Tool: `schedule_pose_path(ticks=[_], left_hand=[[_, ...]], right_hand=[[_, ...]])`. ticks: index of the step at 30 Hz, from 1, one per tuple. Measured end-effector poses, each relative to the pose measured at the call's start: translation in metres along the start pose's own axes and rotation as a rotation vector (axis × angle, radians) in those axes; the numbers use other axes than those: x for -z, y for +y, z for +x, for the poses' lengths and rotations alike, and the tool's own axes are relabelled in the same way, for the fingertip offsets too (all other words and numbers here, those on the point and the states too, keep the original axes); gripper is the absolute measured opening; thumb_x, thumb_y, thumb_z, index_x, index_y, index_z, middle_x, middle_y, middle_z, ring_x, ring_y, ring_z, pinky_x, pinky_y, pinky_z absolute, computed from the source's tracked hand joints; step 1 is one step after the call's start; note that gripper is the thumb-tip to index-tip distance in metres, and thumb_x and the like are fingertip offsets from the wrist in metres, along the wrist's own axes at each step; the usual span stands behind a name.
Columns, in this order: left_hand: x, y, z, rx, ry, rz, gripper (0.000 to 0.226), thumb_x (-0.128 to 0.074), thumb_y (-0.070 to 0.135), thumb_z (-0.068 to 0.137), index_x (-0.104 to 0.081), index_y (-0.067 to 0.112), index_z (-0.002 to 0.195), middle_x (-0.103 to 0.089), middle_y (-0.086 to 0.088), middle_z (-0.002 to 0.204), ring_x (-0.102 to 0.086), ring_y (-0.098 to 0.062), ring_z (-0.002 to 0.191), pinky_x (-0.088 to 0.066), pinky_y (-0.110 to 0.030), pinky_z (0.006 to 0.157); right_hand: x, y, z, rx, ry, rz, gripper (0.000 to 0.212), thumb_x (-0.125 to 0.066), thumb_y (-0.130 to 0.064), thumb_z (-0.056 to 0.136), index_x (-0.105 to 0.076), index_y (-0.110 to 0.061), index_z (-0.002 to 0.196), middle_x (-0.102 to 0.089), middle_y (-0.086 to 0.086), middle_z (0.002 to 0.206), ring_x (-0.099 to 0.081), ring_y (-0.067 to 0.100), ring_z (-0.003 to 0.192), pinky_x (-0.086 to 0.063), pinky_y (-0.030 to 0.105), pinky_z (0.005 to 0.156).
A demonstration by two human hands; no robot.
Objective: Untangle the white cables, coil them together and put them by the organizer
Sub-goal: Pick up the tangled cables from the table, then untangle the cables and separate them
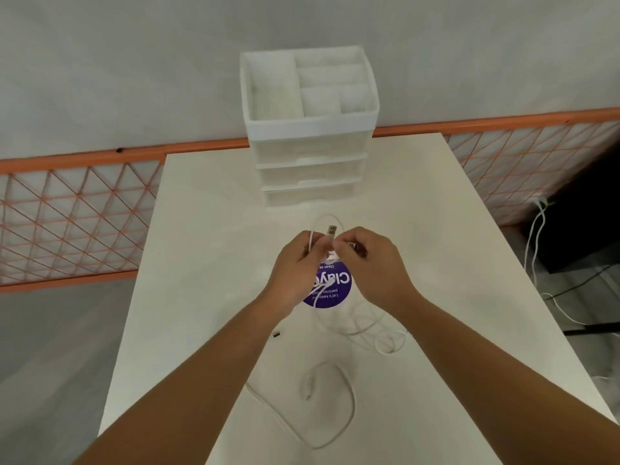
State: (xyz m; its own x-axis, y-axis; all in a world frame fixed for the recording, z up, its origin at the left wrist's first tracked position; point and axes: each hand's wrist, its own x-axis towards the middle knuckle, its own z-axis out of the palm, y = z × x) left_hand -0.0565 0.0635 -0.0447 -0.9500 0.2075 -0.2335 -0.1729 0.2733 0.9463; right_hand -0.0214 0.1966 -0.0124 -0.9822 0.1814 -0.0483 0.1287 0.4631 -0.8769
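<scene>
White cables (335, 391) lie loose on the pale table (208, 203) and partly rise into your hands. In the head view, your left hand (295, 266) and right hand (370, 263) meet above the middle of the table, just in front of the white organizer (310, 129). Your left hand is closed on a short loop of cable; the strands run down from its palm toward the table. Your right hand pinches the same bundle with thumb and forefinger drawn narrow. A metal plug (332, 230) stands up between the two hands.

Below the hands, a round purple sticker (330, 290) lies flat on the table, partly covered by your left hand. Slack cable lies in overlapping loops to the right of the sticker, under your right wrist. A larger open loop lies nearer to you, between your forearms, with a small plug end inside it.

The organizer stands at the far edge of the table, with three drawers and an open divided tray on top. The cables are near it, not touching.
</scene>
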Motion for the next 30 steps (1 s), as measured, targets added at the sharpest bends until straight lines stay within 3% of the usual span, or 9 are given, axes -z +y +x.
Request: schedule_pose_path(ticks=[3, 6, 10, 15, 17, 20, 24, 27, 30], left_hand=[[0.011, 0.025, -0.031, -0.031, 0.020, -0.131, 0.024, -0.051, 0.037, 0.098, -0.063, 0.017, 0.101, -0.067, 0.010, 0.084, -0.066, 0.000, 0.070, -0.050, -0.014, 0.061], [0.019, 0.044, -0.058, -0.040, 0.006, -0.256, 0.023, -0.048, 0.030, 0.101, -0.061, 0.012, 0.101, -0.068, 0.007, 0.086, -0.067, 0.003, 0.071, -0.050, -0.011, 0.062], [0.030, 0.058, -0.090, -0.029, 0.004, -0.311, 0.028, -0.047, 0.036, 0.101, -0.061, 0.013, 0.105, -0.074, -0.002, 0.094, -0.073, -0.016, 0.084, -0.058, -0.031, 0.082], [0.043, 0.062, -0.115, -0.114, 0.083, -0.191, 0.037, -0.031, 0.031, 0.106, -0.056, 0.004, 0.105, -0.060, 0.007, 0.068, -0.049, -0.009, 0.051, -0.043, -0.024, 0.055], [0.050, 0.054, -0.123, -0.100, 0.110, -0.232, 0.037, -0.030, 0.028, 0.105, -0.054, -0.001, 0.102, -0.048, 0.006, 0.055, -0.041, -0.010, 0.050, -0.039, -0.027, 0.057], [0.061, 0.035, -0.136, -0.038, 0.066, -0.391, 0.030, -0.035, 0.032, 0.104, -0.052, 0.008, 0.097, -0.030, 0.002, 0.056, -0.023, -0.017, 0.057, -0.033, -0.029, 0.056], [0.079, 0.003, -0.152, 0.050, 0.083, -0.468, 0.026, -0.041, 0.034, 0.103, -0.047, 0.011, 0.092, -0.029, 0.006, 0.054, -0.020, -0.012, 0.050, -0.023, -0.025, 0.049], [0.098, -0.019, -0.159, 0.103, 0.124, -0.524, 0.031, -0.041, 0.032, 0.104, -0.051, 0.015, 0.080, -0.030, 0.007, 0.052, -0.020, -0.009, 0.046, -0.018, -0.025, 0.048], [0.111, -0.035, -0.160, 0.158, 0.161, -0.532, 0.028, -0.042, 0.035, 0.103, -0.059, 0.017, 0.089, -0.031, 0.007, 0.052, -0.022, -0.009, 0.047, -0.020, -0.024, 0.049]], right_hand=[[0.009, -0.033, -0.007, -0.077, -0.010, 0.195, 0.016, -0.059, -0.024, 0.089, -0.069, -0.020, 0.077, -0.063, -0.009, 0.059, -0.059, 0.003, 0.054, -0.053, 0.026, 0.066], [0.019, -0.064, -0.020, -0.075, -0.151, 0.185, 0.016, -0.060, -0.027, 0.090, -0.066, -0.014, 0.083, -0.065, -0.006, 0.058, -0.067, 0.019, 0.060, -0.060, 0.039, 0.077], [0.033, -0.097, -0.035, -0.019, -0.328, 0.087, 0.024, -0.070, -0.036, 0.083, -0.056, -0.016, 0.081, -0.067, 0.005, 0.065, -0.067, 0.023, 0.064, -0.058, 0.034, 0.073], [0.016, -0.114, -0.044, 0.043, -0.343, 0.144, 0.036, -0.076, -0.032, 0.079, -0.056, -0.005, 0.091, -0.063, 0.001, 0.058, -0.059, 0.007, 0.046, -0.050, 0.020, 0.047], [0.002, -0.115, -0.047, 0.073, -0.328, 0.126, 0.037, -0.079, -0.034, 0.075, -0.057, -0.007, 0.086, -0.065, -0.003, 0.056, -0.058, 0.005, 0.047, -0.047, 0.020, 0.047], [-0.018, -0.106, -0.054, 0.000, -0.365, 0.146, 0.040, -0.081, -0.040, 0.070, -0.056, -0.011, 0.080, -0.066, -0.002, 0.059, -0.057, 0.003, 0.047, -0.047, 0.021, 0.050], [-0.045, -0.078, -0.065, -0.073, -0.446, 0.090, 0.049, -0.071, -0.054, 0.076, -0.058, -0.007, 0.084, -0.067, 0.002, 0.064, -0.057, 0.006, 0.049, -0.046, 0.020, 0.049], [-0.064, -0.043, -0.059, -0.094, -0.296, 0.073, 0.047, -0.053, -0.050, 0.091, -0.061, -0.004, 0.084, -0.062, 0.000, 0.060, -0.054, 0.010, 0.052, -0.042, 0.019, 0.054], [-0.077, -0.001, -0.052, -0.073, -0.176, -0.116, 0.025, -0.055, -0.027, 0.093, -0.055, -0.011, 0.074, -0.051, -0.006, 0.059, -0.046, 0.007, 0.053, -0.036, 0.020, 0.054]])
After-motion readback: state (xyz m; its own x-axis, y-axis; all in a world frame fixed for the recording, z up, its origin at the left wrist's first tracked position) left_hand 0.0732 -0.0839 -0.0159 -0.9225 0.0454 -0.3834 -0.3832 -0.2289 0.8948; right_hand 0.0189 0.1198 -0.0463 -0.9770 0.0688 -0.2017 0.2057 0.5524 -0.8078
